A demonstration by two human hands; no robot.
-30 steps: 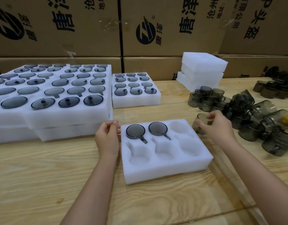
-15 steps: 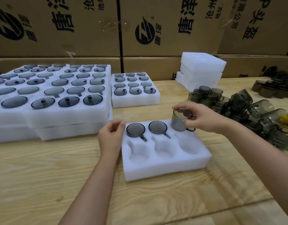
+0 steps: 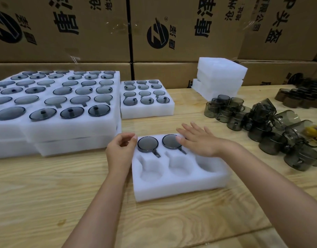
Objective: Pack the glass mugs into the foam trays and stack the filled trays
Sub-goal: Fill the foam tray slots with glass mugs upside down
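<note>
Steadies foam tray [image 3: 181, 188] at its corner with curled left hand [image 3: 121, 149], clasp indeterminable; lays flat, straight-fingered right hand [image 3: 199, 140] over third far pocket, probably seating a hidden mug beside two seated mugs [image 3: 148, 144]; loose mugs [image 3: 272, 140] rightward, filled trays [image 3: 70, 129] stacked beyond

The right hand [image 3: 199, 140] lay flat over the upper-right cavity of the foam tray [image 3: 181, 190], hiding its contents. Whether the left hand [image 3: 121, 149] gripped the tray's corner was unclear. The left edge cut the filled trays [image 3: 55, 126]; the right edge cut the loose mugs [image 3: 279, 140] and a half-hidden yellow object [image 3: 313, 132].
</note>
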